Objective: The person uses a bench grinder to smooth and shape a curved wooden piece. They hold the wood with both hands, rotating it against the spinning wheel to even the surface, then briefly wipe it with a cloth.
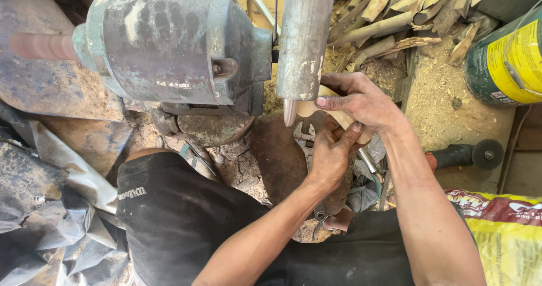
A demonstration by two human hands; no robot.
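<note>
Shaping step judged underway: pale curved wooden piece (324,108) gripped by both hands (left hand (333,153), right hand (358,100)), held at rounded metal bit (289,112); steady pressure needed next.

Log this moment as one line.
left hand: holds wood piece | right hand: holds same piece | piece against sanding tip of motor | nearby: angle grinder, wood scraps
</note>
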